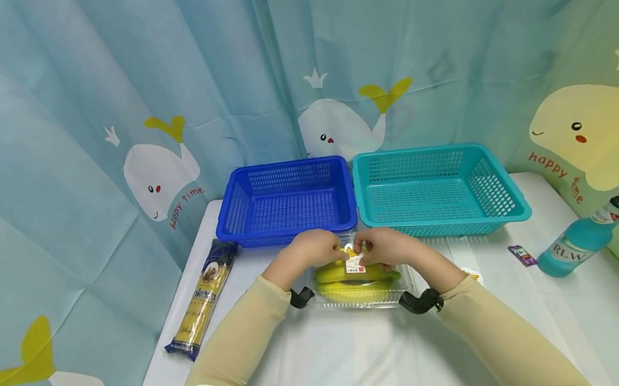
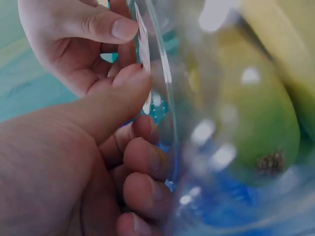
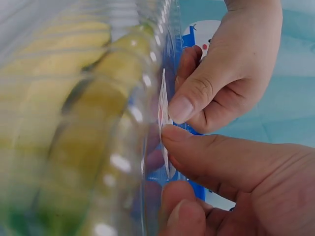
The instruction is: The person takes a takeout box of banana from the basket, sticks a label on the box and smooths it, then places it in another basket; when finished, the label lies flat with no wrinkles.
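A clear plastic clamshell box (image 1: 346, 306) of yellow-green bananas (image 1: 350, 293) lies on the white table in the head view. My left hand (image 1: 314, 248) and right hand (image 1: 387, 247) meet at its far side, over a white label (image 1: 356, 266) with a banana picture. In the left wrist view, the label (image 2: 143, 42) stands edge-on along the box's rim, my thumb (image 2: 118, 101) at it and the other fingers curled below. The right wrist view has both thumbs pinching the label (image 3: 163, 103) close together, right thumb (image 3: 206, 150) nearer the camera.
Behind the box stand a blue basket (image 1: 291, 238) and a turquoise basket (image 1: 443, 229). Left lies a pasta packet (image 1: 203, 298). On the right are a turquoise bottle (image 1: 581, 244), a small purple packet (image 1: 522, 255) and another sticker (image 1: 473, 274) by the right wrist. Curtains (image 1: 256, 70) hang behind.
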Demonstrator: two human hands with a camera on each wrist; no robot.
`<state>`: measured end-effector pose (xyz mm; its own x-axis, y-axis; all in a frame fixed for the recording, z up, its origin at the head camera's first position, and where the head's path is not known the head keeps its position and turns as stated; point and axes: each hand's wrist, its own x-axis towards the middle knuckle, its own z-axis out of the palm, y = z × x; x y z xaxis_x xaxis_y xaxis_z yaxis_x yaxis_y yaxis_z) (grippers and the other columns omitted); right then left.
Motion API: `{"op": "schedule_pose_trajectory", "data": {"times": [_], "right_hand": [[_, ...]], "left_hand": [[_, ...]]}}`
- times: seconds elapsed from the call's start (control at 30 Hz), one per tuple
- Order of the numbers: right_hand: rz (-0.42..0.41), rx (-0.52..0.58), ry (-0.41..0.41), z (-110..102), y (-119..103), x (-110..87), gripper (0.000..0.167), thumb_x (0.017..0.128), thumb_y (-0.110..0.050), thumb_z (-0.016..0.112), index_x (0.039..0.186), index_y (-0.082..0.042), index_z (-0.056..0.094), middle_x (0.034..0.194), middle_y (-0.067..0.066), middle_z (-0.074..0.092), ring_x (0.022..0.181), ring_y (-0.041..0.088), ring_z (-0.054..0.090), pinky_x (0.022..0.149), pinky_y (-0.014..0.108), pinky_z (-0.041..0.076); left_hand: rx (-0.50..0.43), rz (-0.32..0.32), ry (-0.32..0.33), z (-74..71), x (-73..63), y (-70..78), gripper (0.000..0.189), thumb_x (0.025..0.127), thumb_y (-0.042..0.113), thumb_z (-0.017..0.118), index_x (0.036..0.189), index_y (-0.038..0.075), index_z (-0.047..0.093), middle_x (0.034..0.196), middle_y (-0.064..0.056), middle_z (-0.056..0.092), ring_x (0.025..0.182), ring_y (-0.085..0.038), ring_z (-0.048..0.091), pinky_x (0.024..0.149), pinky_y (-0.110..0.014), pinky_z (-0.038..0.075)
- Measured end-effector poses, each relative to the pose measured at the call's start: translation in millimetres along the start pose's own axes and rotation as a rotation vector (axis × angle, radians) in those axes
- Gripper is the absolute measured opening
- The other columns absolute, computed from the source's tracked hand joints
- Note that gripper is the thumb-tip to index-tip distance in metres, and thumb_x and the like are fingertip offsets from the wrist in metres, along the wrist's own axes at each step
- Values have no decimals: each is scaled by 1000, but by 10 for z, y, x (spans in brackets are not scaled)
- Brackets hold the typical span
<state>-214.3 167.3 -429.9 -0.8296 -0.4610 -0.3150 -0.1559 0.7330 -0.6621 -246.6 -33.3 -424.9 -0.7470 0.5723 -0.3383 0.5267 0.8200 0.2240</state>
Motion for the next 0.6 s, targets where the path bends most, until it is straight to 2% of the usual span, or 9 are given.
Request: {"op": "schedule_pose_trajectory", "data": {"times": [0.13, 0.23, 0.33, 0.43, 0.6], "right_hand": [[19, 38, -15, -22, 32, 5, 23, 92, -15, 70, 112, -16, 60, 73, 7, 56, 50, 16, 51, 54, 41, 55], [18, 55, -25, -39, 51, 6, 29, 93, -18, 69, 120, -18, 59, 76, 9, 58, 52, 17, 53, 56, 44, 57], [13, 60, -35, -50, 64, 7, 33, 95, -19, 68, 126, -21, 58, 79, 11, 60, 53, 17, 54, 58, 46, 58], [7, 60, -44, -57, 67, 6, 34, 96, -20, 66, 128, -22, 58, 79, 11, 61, 54, 17, 54, 59, 47, 58], [13, 54, -53, -70, 56, -2, 36, 98, -21, 64, 133, -23, 57, 81, 11, 62, 56, 18, 56, 61, 47, 58]], "left_hand": [[-5, -5, 24, 7, 35, -12, 45, 98, 51, 56, 66, 20, 50, 57, 7, 40, 53, -9, 39, 50, -24, 35], [-17, -16, 24, 4, 61, -18, 40, 100, 47, 54, 74, 17, 61, 60, 6, 49, 57, -10, 47, 54, -26, 42], [-34, -17, 0, -9, 86, -34, 39, 102, 45, 51, 84, 14, 68, 61, 4, 56, 58, -11, 52, 60, -28, 47], [-49, 6, -35, -34, 105, -58, 39, 103, 42, 50, 88, 11, 68, 60, 3, 59, 56, -12, 54, 63, -29, 48], [-121, 26, -98, -91, 129, -94, 35, 103, 38, 52, 89, 9, 67, 63, 0, 64, 57, -14, 61, 60, -27, 51]]}}
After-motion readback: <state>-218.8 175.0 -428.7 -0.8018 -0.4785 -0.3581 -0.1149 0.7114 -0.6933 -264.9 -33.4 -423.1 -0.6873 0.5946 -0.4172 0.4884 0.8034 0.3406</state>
